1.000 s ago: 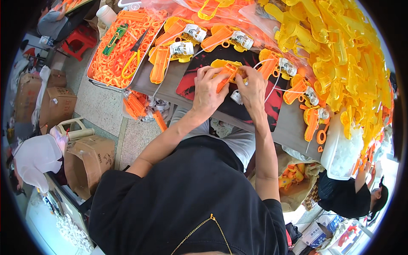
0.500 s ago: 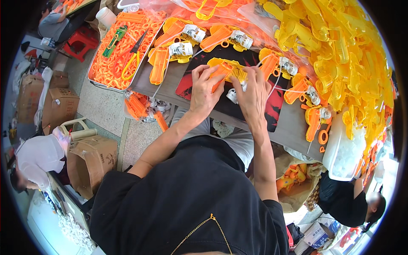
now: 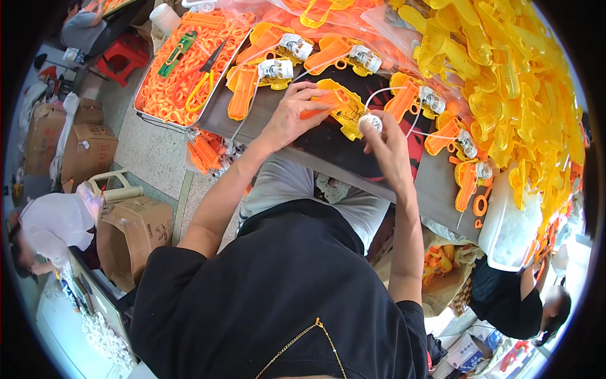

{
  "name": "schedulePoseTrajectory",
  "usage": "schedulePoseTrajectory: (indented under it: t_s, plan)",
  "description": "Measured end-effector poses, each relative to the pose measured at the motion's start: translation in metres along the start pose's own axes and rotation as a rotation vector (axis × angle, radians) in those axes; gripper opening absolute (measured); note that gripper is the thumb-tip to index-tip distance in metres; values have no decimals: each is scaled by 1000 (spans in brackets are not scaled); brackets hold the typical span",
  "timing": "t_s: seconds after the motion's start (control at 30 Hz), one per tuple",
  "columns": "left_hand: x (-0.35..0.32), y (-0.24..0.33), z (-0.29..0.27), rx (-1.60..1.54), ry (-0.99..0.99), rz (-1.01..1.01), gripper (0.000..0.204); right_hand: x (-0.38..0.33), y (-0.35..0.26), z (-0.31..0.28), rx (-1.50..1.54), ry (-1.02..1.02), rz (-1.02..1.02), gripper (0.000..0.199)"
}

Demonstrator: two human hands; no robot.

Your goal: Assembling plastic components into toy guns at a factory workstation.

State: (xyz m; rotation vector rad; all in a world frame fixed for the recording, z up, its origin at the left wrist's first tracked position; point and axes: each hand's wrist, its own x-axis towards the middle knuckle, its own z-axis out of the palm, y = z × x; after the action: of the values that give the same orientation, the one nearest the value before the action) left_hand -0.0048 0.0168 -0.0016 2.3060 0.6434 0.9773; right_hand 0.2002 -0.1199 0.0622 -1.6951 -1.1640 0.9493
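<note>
My left hand (image 3: 295,112) grips an orange and yellow toy gun shell (image 3: 338,104) lying on the dark table top (image 3: 328,148). At the shell's near end my right hand (image 3: 385,142) pinches a small white round part (image 3: 370,122) with a thin white wire running off it. Several more orange toy gun shells (image 3: 246,85) with white motor units sit in a row just beyond my hands. Another such shell (image 3: 410,101) lies to the right of the one I hold.
A metal tray (image 3: 183,69) of orange rings, with scissors and a green tool, stands at the far left. A big heap of yellow plastic parts (image 3: 505,76) fills the right. A white tub (image 3: 511,227) sits at the table's right edge. Cardboard boxes (image 3: 136,230) and other people are around.
My hands have turned the toy shell and shifted it slightly; the right hand now pinches the white round part at the shell's end instead of covering the shell.
</note>
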Motion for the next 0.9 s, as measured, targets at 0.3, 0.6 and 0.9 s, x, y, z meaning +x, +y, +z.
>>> schedulePoseTrajectory:
  t_s: [0.3, 0.6, 0.9]
  plan:
    - [-6, 14, 14, 94, 135, -10, 30, 5, 6, 18, -299, 120, -87, 53]
    - [-6, 18, 8, 228, 75, 65, 24, -2, -12, 18, -781, 263, -322, 32]
    - [43, 14, 2, 93, -267, 325, 15, 19, -13, -23, -879, -82, -593, 31]
